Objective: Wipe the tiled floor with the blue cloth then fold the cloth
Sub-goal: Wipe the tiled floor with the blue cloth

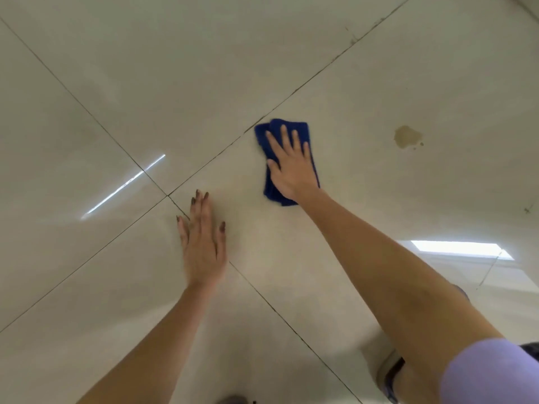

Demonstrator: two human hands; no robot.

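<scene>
Broadly, the glossy beige tiled floor (145,68) fills the whole view, cut by thin dark grout lines that cross just beside the left hand; bare tile lies open on every side of both hands, widest toward the top and the left. A bright streak of reflected light lies on the left tile and a pale rectangle of reflection on the right one.

Next in size, the right arm reaches out from a lilac short sleeve (490,371) at the lower right. The right hand (291,167) lies flat, fingers spread, pressing on the folded dark blue cloth (303,131), not curled around it. That cloth sits on the tile right of the grout crossing, its upper left corner close to a grout line; it looks thick and layered, with blue showing past the fingertips and below the wrist. No writing or label can be read on it.

The left hand (204,243) rests open, palm down on bare tile, well apart from the cloth.

Smallest, a brownish stain (407,136) with a few specks marks the tile to the right of the cloth, apart from it.
</scene>
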